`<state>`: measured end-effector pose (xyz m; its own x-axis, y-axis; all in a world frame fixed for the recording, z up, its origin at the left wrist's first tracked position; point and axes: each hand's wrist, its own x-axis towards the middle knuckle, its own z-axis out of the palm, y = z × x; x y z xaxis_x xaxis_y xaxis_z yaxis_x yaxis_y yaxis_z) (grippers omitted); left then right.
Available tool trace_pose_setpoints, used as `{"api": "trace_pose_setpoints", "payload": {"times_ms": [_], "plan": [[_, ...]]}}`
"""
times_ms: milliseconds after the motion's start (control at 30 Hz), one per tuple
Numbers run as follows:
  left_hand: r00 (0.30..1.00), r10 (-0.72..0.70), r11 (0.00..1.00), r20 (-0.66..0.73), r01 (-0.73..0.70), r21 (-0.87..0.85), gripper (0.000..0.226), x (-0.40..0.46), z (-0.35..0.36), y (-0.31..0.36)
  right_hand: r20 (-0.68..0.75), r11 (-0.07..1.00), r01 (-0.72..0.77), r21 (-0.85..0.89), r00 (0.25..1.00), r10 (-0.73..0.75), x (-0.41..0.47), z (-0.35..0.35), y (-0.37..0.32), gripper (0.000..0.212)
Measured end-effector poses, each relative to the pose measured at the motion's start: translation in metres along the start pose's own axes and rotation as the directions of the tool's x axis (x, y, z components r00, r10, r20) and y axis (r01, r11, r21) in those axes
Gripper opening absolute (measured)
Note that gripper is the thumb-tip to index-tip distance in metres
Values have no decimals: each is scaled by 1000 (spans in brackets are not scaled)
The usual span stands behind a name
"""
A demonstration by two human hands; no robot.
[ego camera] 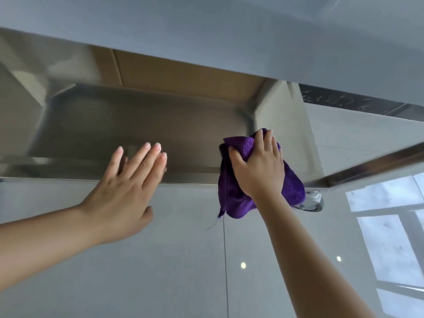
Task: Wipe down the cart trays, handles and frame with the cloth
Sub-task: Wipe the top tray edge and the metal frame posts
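A stainless steel cart tray (137, 125) fills the middle of the head view, low to the floor, under another steel shelf (206, 31) that spans the top. My right hand (259, 166) presses a crumpled purple cloth (231, 198) onto the tray's near right corner, and the cloth hangs over the front rim. My left hand (128, 184) hovers flat with fingers spread over the front rim (57, 179), holding nothing. Part of the cloth is hidden under my right hand.
A chrome caster mount (314, 201) sits under the tray's right corner beside the cloth. A steel frame bar (378, 164) runs up to the right. Glossy grey floor tiles (160, 260) lie below, with window reflections at the right.
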<state>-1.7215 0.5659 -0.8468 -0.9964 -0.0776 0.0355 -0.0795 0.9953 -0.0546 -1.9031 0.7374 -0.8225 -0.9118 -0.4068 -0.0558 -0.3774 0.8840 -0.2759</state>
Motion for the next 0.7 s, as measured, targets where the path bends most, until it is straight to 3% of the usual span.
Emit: {"api": "trace_pose_setpoints", "payload": {"times_ms": [167, 300, 467, 567, 633, 700], "plan": [[999, -32, 997, 4, 33, -75, 82, -28, 3, -25, 66, 996, 63, -63, 996, -59, -5, 6, -32, 79], [1000, -8, 986, -1, 8, -169, 88, -36, 7, -31, 130, 972, 209, -104, 972, -195, -9, 18, -71, 78], [993, -37, 896, -115, -18, -443, 90, -39, 3, -34, 226, 906, 409, -114, 898, -377, -3, 36, -138, 75], [947, -295, 755, -125, 151, -639, 88, -50, -4, -53, 254, 862, 497, -104, 851, -460, 7, 46, -178, 74], [869, -478, 734, -130, 314, -602, 88, -66, 1, -77, 264, 836, 538, -105, 826, -498, 13, 53, -205, 74], [810, -567, 741, -151, 421, -523, 84, -86, 9, -99, 274, 803, 584, -119, 796, -539, 16, 58, -231, 74]]}}
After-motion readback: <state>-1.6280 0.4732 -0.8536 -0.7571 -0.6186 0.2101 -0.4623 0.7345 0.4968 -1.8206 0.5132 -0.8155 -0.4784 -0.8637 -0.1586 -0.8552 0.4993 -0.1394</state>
